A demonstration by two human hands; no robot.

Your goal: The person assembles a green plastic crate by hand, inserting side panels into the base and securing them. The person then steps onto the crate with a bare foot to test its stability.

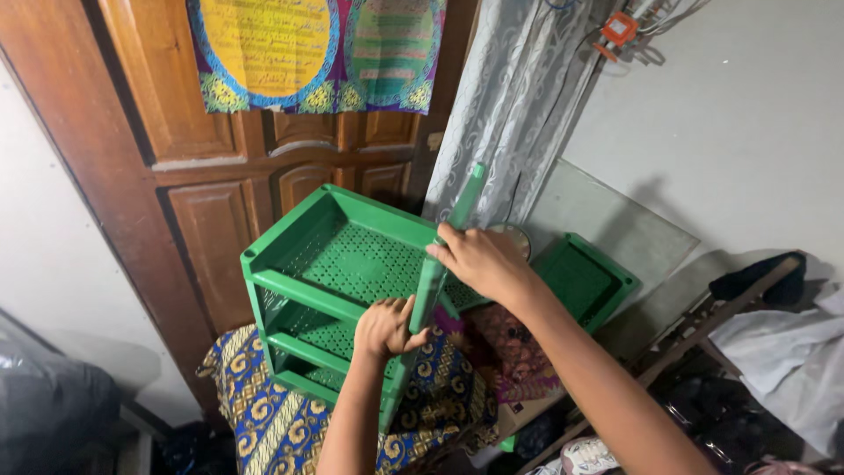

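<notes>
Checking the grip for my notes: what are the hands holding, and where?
Both hold the green pole: right hand around its middle, left hand lower down.

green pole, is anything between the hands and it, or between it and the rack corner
Nothing visible. Both hands already grip the green pole: the right hand higher up, the left hand lower down. The pole runs down along the near corner of the green rack; its lower end is hidden behind the left hand.
</notes>
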